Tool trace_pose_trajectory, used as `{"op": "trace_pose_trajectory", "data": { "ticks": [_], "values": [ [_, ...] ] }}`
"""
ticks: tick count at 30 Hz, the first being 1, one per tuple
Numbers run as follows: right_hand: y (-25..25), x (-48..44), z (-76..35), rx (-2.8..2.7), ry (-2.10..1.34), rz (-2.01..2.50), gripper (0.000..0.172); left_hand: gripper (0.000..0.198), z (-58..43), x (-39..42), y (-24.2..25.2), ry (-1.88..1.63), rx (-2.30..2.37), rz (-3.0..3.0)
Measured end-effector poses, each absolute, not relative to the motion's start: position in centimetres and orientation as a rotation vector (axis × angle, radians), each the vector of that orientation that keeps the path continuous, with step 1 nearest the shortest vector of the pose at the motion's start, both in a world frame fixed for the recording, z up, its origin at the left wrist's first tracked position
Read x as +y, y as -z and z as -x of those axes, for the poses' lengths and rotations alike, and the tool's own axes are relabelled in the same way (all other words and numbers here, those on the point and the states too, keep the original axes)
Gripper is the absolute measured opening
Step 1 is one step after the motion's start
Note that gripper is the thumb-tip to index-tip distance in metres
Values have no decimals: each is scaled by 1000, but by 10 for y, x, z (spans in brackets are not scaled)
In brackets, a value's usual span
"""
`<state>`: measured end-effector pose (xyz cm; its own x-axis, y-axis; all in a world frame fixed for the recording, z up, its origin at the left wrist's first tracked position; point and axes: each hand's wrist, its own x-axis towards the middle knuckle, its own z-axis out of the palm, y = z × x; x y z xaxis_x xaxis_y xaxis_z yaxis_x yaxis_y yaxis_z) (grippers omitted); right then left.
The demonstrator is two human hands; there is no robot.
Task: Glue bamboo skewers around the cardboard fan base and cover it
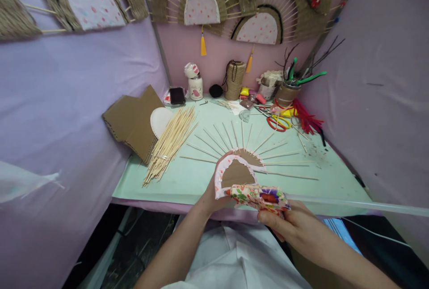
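My left hand (214,188) grips a half-round cardboard piece (237,173) edged with pink dotted cloth; most of its fingers are hidden behind the piece. My right hand (284,224) is wrapped round a glue gun (258,195) covered in flowered cloth. Its nozzle touches or nearly touches the lower left corner of the cardboard piece. A clear glue stick (355,206) runs out from the gun's back to the right. Just beyond lies a second half-round piece (256,159), with thin bamboo sticks (234,135) fanned out from it across the table.
A bundle of bamboo sticks (170,146) lies at left beside cut cardboard (134,115) and a white round piece (161,121). Along the back stand a twine spool (235,80), a white jar (195,88) and a pot (288,92) holding green-handled pliers. Scissors (279,123) lie at right.
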<state>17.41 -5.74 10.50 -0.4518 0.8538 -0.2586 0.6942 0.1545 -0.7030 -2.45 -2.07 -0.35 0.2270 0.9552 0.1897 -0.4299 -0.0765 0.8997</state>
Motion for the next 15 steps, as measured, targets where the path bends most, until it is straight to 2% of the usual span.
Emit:
{"op": "trace_pose_trajectory", "data": {
  "ticks": [9, 15],
  "values": [
    [-110, -53, -177, -2197, -1157, 1570, 53, 94, 25, -21, 1, -1280, 662, -1137],
    [-109, -52, -179, -2041, -1410, 1537, 46, 94, 22, -22, -3, -1260, 634, -1088]
  ]
}}
